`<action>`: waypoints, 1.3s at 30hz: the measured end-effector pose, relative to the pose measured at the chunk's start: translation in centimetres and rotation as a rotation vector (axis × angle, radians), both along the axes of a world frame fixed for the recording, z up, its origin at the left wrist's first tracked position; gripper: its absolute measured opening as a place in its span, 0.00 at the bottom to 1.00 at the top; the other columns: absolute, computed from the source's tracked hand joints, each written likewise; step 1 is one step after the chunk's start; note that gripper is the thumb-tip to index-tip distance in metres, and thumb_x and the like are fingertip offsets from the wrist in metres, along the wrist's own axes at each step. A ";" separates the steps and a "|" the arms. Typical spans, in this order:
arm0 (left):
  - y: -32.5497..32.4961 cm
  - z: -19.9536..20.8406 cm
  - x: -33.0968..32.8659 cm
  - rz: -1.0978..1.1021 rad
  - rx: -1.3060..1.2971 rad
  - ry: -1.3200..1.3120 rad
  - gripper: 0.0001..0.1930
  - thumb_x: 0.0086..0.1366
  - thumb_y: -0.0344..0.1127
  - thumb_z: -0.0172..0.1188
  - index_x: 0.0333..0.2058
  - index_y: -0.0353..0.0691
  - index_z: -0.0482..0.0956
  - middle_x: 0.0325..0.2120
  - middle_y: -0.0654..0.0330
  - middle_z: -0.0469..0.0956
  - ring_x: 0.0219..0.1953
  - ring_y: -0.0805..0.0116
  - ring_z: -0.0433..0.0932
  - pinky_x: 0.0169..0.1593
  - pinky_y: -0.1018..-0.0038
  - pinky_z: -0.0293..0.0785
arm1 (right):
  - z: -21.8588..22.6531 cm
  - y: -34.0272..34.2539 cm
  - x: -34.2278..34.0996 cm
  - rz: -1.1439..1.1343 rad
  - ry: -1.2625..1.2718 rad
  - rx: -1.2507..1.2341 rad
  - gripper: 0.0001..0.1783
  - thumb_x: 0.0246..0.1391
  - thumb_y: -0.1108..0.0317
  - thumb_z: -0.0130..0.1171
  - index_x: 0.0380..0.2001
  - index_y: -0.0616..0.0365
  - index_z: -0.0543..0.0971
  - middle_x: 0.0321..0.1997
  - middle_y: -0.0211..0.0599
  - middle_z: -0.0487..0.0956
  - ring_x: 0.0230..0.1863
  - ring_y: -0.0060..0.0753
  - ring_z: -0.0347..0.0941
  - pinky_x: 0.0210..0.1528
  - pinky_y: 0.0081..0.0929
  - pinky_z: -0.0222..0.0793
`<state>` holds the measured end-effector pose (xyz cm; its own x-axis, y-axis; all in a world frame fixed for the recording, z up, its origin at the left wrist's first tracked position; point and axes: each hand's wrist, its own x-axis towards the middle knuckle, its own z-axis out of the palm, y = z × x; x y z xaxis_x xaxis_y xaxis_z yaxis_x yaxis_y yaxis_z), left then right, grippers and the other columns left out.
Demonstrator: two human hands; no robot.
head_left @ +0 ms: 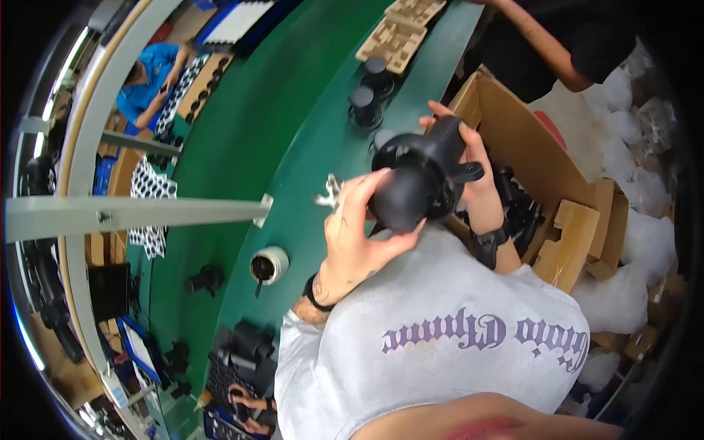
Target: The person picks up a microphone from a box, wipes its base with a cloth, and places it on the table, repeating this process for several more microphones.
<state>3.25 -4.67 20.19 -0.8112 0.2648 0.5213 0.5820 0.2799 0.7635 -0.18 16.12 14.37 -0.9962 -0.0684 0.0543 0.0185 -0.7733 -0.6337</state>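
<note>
Both my hands hold a black plastic assembly (429, 165) in front of my chest: a smooth round dome at one end, a cylinder at the other, with a short lever sticking out. My left hand (352, 235) curls its thumb and fingers around the dome. My right hand (478, 165) wraps around the cylinder from the far side, and its fingers are partly hidden. On the green bench (308, 158) close to my left hand lies a small silvery metal piece (328, 191). A white jar (269, 265) of dark paste stands nearby, a dark stick poking out.
Right of me an open cardboard box (543, 139) holds several black parts (521, 213). Black round units (364, 108) and moulded trays (392, 42) line the bench beyond. A grey metal bar (147, 215) crosses at left. Co-workers sit opposite (150, 81) and stand at far right (565, 44).
</note>
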 end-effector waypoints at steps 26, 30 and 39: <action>-1.0 1.2 2.5 0.212 0.102 0.400 0.40 0.29 0.31 0.78 0.46 0.42 0.69 0.43 0.53 0.66 0.42 0.63 0.71 0.33 0.75 0.77 | 3.9 -6.1 -2.8 0.344 0.025 -0.362 0.30 0.61 0.52 0.39 0.59 0.62 0.60 0.59 0.51 0.67 0.61 0.44 0.63 0.59 0.39 0.66; -1.1 0.9 2.8 0.330 0.072 0.361 0.39 0.28 0.37 0.80 0.42 0.44 0.66 0.40 0.56 0.67 0.39 0.66 0.69 0.39 0.73 0.71 | 2.8 -6.4 -3.5 0.370 0.030 -0.404 0.29 0.62 0.51 0.40 0.58 0.63 0.62 0.56 0.50 0.69 0.58 0.43 0.66 0.58 0.39 0.68; -1.8 1.3 3.1 0.330 -0.014 0.465 0.36 0.30 0.36 0.79 0.42 0.42 0.71 0.40 0.56 0.67 0.37 0.64 0.72 0.33 0.74 0.73 | 4.0 -7.9 -3.0 0.346 -0.005 -0.308 0.29 0.62 0.52 0.43 0.57 0.63 0.63 0.54 0.48 0.70 0.58 0.41 0.67 0.54 0.35 0.71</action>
